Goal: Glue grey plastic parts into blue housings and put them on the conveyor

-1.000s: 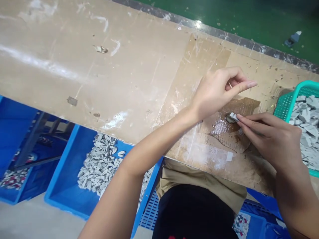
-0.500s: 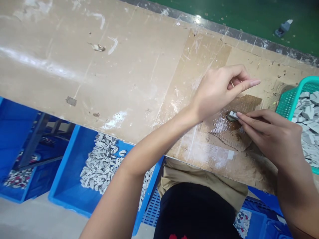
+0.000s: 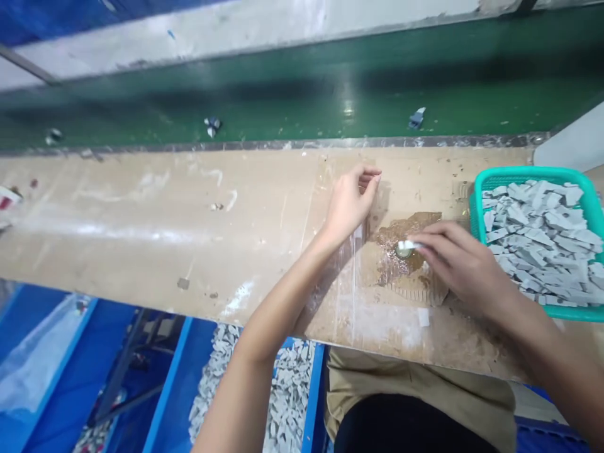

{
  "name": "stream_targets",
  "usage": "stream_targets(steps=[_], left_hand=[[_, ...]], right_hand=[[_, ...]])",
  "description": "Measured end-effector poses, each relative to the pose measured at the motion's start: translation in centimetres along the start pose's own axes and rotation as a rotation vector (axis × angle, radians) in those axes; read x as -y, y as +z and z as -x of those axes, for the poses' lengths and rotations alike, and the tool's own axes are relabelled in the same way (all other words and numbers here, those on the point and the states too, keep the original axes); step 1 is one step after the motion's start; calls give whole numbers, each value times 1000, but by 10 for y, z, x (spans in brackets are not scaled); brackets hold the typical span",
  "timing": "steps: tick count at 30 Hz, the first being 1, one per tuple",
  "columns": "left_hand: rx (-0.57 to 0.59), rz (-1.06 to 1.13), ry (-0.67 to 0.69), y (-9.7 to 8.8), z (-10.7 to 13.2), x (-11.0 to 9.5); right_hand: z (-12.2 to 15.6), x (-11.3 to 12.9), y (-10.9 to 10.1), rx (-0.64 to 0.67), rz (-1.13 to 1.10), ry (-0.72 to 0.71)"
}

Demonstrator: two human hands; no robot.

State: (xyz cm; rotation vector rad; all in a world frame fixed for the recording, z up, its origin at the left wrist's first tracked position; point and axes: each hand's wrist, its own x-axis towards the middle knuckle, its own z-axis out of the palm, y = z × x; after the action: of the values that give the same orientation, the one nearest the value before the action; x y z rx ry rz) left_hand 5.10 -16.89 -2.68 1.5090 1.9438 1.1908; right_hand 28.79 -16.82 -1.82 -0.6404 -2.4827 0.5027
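Note:
My right hand (image 3: 455, 261) pinches a small grey piece (image 3: 408, 245) and presses it onto a round metal spot (image 3: 402, 251) in a wet brown patch of cardboard (image 3: 401, 267) on the bench. My left hand (image 3: 352, 201) hovers just left of the patch, fingers curled together at the tips; whether anything is in them is hidden. A teal basket (image 3: 481, 189) full of several grey pieces (image 3: 538, 233) stands right beside my right hand.
The worn tan bench (image 3: 141, 220) runs left to right. Behind it lies a green conveyor belt (image 3: 283, 100) with a few stray bits. Below the bench's front edge stand blue crates (image 3: 174, 377) holding several grey pieces (image 3: 283, 390).
The camera tilted up, bringing the green belt and the whole teal basket into view. Both hands stay at the wet patch, my right still pressing the grey piece on the metal spot.

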Motion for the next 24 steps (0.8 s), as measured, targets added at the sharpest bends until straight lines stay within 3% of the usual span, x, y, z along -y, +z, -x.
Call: stream_targets(steps=[7,12,16,19,21,24], left_hand=[[223,-654,381,8,-121,1],[412,-732,445,27,-178,-3],[494,-731,351,36,-198,9],[511,-744,315,30,-203,19],[447,-737,304,22,-202,24],[215,-586,256,10,-193,28]], right_hand=[[7,-6,6,37,-119,39],[9,-5,11,49,-163,132],[10,-6,12,82,-138,132],[8,-6,9,63,-105,109],[7,-5,6,39,-72,95],[4,-3,4,57,-24,68]])
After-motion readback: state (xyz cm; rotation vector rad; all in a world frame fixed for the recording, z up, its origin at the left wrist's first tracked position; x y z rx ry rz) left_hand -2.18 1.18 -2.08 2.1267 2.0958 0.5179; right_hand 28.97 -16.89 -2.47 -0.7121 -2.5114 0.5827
